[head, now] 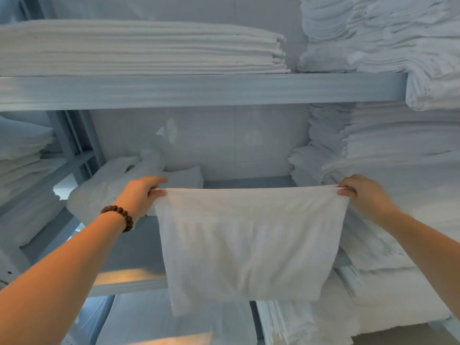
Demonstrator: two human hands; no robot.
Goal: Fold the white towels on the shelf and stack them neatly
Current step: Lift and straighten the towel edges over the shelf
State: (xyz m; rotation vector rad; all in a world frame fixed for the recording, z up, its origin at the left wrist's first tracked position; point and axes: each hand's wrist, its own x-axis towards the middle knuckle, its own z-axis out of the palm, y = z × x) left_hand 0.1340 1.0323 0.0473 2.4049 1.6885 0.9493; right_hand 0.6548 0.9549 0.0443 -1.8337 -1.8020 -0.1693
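Note:
A white towel (249, 245) hangs stretched in front of the middle shelf (129, 247), doubled over so its lower edge reaches below the shelf's front lip. My left hand (142, 195), with a brown bead bracelet on the wrist, pinches the towel's top left corner. The top right corner is pinched by my right hand (366, 192). Both hands are level, holding the top edge taut. A small folded white towel (185, 176) lies at the back of the shelf behind my left hand.
A white plastic bag (104, 188) sits at the shelf's left. Tall stacks of folded white linen (398, 150) fill the right side. The upper shelf (199, 90) carries flat folded sheets (139, 48) and more towels (385, 33). More linen lies below.

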